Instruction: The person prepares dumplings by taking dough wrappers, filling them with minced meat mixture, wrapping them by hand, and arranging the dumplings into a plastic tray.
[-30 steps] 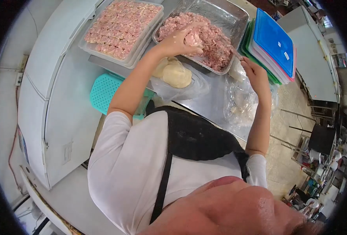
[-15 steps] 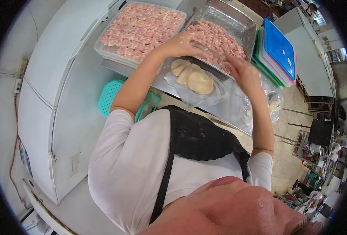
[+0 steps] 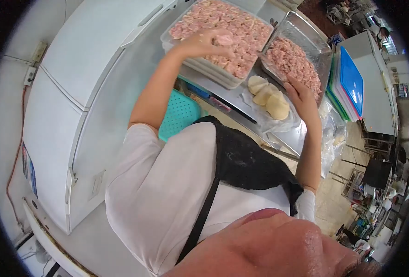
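My left hand (image 3: 209, 44) is over a plastic tub (image 3: 234, 83) filled with rows of open-topped meat dumplings (image 3: 241, 27). Its curled fingers hold one pink dumpling (image 3: 223, 40). My right hand (image 3: 303, 97) is beside the near edge of a metal pan (image 3: 322, 44) of ground meat (image 3: 294, 62). A thin flat metal tool, perhaps a spatula (image 3: 270, 62), extends from its fingers along the pan edge; its handle is hidden. Round pale dough wrappers (image 3: 277, 105) lie on clear plastic between the tub and my right hand.
A white fridge (image 3: 52, 134) stands at the left. Below the metal table (image 3: 236, 99) is a teal perforated basket (image 3: 179, 115). Stacked lids, with a blue lid (image 3: 352, 81) outermost, stand right of the pan. A plastic bag (image 3: 333, 138) hangs by the table's right end.
My left hand has moved from the meat pan to above the dumpling tub, carrying a dumpling. My right hand stays by the pan's near side. The view has shifted left.
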